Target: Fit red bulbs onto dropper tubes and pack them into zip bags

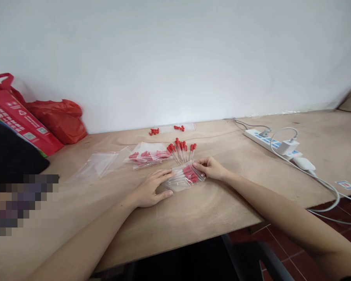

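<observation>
A small clear plastic bag (185, 177) filled with red-capped droppers lies on the wooden table (210, 207) in front of me. My left hand (150, 190) rests flat on the bag's left end, fingers spread. My right hand (210, 168) pinches the bag's right end near the red caps. Just behind the bag a loose bunch of red-capped droppers (181, 150) lies fanned out. To its left sit filled clear bags (148, 156) in a small pile.
Empty clear bags (98, 164) lie to the left. More red caps (154, 131) and a clear tray (177, 127) sit near the wall. A white power strip (270, 142) with chargers and cables is at the right. A red bag (58, 119) and a carton (20, 121) stand far left.
</observation>
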The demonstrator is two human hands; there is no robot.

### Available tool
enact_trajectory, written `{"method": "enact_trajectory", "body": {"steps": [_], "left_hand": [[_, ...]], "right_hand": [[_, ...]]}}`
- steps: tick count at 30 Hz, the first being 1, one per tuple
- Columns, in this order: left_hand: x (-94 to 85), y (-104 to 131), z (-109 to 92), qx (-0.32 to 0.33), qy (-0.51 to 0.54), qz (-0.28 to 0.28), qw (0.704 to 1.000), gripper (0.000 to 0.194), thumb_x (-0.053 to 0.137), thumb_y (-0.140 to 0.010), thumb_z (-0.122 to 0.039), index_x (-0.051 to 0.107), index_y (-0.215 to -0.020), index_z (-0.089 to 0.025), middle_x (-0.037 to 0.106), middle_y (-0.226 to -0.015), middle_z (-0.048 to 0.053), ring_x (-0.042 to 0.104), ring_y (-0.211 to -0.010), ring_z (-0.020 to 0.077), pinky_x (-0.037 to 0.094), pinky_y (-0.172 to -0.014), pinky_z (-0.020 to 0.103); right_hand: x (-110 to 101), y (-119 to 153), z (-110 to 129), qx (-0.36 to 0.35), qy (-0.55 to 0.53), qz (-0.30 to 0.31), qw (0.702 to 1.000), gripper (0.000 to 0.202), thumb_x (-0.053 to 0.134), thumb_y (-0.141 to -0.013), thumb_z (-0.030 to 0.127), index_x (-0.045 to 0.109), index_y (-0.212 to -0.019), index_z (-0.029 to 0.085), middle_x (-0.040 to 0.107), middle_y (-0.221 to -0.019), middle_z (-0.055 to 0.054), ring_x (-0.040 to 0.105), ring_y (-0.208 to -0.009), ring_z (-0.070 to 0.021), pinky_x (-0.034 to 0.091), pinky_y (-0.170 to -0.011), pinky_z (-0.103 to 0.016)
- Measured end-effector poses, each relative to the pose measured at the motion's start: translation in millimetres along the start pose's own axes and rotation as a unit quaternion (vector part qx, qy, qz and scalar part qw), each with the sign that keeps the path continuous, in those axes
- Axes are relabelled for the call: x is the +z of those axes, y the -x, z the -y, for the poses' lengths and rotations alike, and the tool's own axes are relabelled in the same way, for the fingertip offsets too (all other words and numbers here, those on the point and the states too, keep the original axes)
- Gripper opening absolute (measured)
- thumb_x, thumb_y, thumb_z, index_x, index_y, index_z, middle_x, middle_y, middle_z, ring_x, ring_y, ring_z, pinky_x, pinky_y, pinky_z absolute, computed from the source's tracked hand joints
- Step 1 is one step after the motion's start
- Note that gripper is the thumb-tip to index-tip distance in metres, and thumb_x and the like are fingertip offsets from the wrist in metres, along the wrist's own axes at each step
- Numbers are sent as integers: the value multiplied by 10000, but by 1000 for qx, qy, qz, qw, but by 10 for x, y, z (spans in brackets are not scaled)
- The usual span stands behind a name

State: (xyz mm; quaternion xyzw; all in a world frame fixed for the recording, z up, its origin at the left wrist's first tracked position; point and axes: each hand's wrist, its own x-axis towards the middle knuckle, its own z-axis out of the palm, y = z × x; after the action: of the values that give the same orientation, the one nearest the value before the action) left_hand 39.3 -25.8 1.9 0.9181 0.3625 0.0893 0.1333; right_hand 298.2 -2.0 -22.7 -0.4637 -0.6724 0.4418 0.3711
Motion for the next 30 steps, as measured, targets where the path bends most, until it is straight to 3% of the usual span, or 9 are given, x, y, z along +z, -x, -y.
{"method": "enact_trajectory", "body": {"steps": [4, 10, 14, 19, 22, 24, 27, 30], "left_hand": [[-10, -7, -7, 0, -1, 3, 1000, 546, 451, -791, -469, 334, -1286, -271, 319, -1360, 40, 277, -1243, 233, 242, -1014, 426], [-49, 4, -26, 23, 3, 17, 1000, 547, 475, -773, -481, 346, -1275, -307, 313, -1367, 18, 264, -1249, 245, 223, -1017, 449], [-63, 3, -39, 26, 15, 20, 999, 573, 494, -762, -479, 331, -1283, -303, 327, -1361, 13, 261, -1251, 245, 223, -1019, 447], [-58, -3, -44, 27, 16, 20, 999, 596, 494, -757, -491, 328, -1288, -276, 340, -1354, 23, 262, -1251, 238, 214, -1026, 439], [-55, -1, -43, 25, 21, 12, 999, 605, 502, -752, -488, 333, -1286, -262, 351, -1347, 27, 270, -1248, 233, 220, -1027, 429], [-52, 2, -41, 24, 23, 8, 999, 606, 510, -748, -480, 334, -1285, -261, 360, -1341, 27, 279, -1243, 233, 228, -1024, 426], [-45, 12, -36, 24, 23, 5, 999, 594, 509, -752, -467, 336, -1283, -265, 378, -1330, 23, 287, -1238, 228, 235, -1021, 418], [-38, 27, -41, 22, 22, 6, 999, 595, 509, -752, -466, 331, -1284, -267, 381, -1326, 19, 280, -1241, 223, 231, -1024, 411]], "right_hand": [[-42, -4, 37, 46, 74, -115, 990, 435, 533, -663, 563, 545, -584, 135, 464, -468, 35, 400, -431, -68, 290, -416, -198], [24, -25, 53, 73, -27, 1, 997, 348, 688, -552, 438, 527, -571, 130, 521, -496, 23, 421, -427, -58, 305, -403, -187], [-11, 14, 76, 80, -126, -7, 989, 343, 716, -534, 391, 488, -579, 138, 512, -477, 44, 426, -408, -43, 326, -397, -173], [-97, 69, 95, 89, -212, -30, 973, 418, 751, -492, 387, 443, -677, 173, 548, -541, 54, 539, -488, -88, 453, -470, -218], [-115, 81, 116, 118, -212, -43, 969, 485, 759, -484, 394, 459, -802, 184, 588, -628, 39, 574, -533, -105, 485, -493, -238], [-114, 74, 118, 145, -182, -5, 973, 509, 752, -500, 398, 497, -876, 167, 612, -672, 12, 571, -528, -96, 479, -480, -220], [-95, 52, 93, 173, -123, 69, 975, 457, 768, -479, 367, 570, -807, 118, 607, -609, -1, 527, -473, -66, 439, -437, -178], [-81, 44, 66, 175, -129, 70, 974, 421, 792, -428, 327, 586, -726, 112, 582, -546, 22, 515, -466, -59, 432, -454, -173]]}}
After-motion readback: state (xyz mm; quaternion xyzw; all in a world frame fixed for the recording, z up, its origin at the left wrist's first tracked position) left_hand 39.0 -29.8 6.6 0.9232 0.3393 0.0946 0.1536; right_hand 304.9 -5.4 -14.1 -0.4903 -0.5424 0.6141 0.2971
